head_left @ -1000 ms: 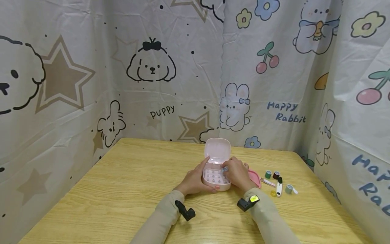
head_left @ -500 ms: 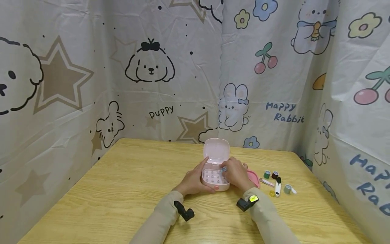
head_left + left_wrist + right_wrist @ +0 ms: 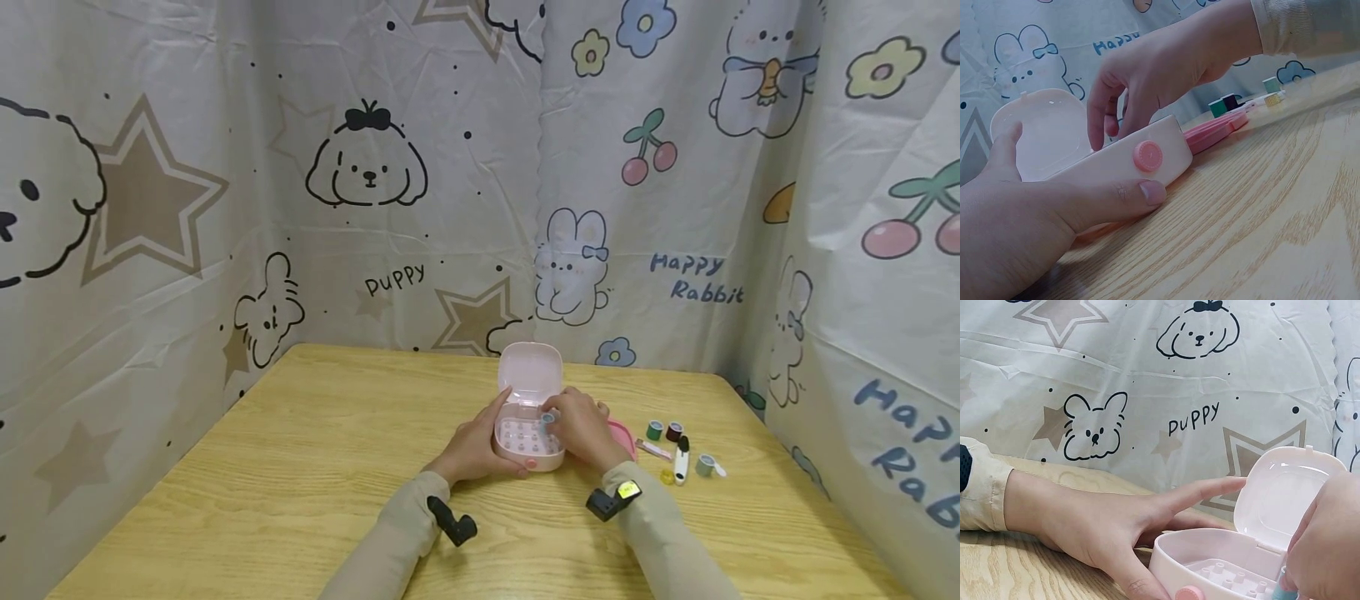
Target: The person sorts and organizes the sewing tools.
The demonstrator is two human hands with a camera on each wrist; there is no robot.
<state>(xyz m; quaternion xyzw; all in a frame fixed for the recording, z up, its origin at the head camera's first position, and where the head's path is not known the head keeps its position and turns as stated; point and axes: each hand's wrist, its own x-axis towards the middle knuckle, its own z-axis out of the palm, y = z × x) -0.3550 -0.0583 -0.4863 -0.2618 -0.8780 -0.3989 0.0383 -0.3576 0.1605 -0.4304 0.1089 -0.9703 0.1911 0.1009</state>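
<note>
A pale pink sewing box (image 3: 551, 460) stands on the table with its lid (image 3: 531, 371) raised. Rows of small pegs line its floor. My left hand (image 3: 472, 446) holds the box at its left side, thumb along the front wall below the round pink button (image 3: 1148, 156) and index finger stretched towards the lid. Over the right part of the box, my right hand (image 3: 585, 425) reaches down inside. It pinches a light blue thread spool (image 3: 1284, 585) among the pegs; the spool's lower end is hidden in the right wrist view.
Right of the box lies a pink tray (image 3: 623, 438), partly behind my right hand. Beyond it are a green spool (image 3: 655, 430), a dark spool (image 3: 675, 431), a grey-green spool (image 3: 705, 464), a small yellow item (image 3: 667, 477) and a white tool with a black tip (image 3: 682, 462).
The head view has shifted slightly. Both hands keep their hold, with barely any movement of the light blue thread spool relative to the box.
</note>
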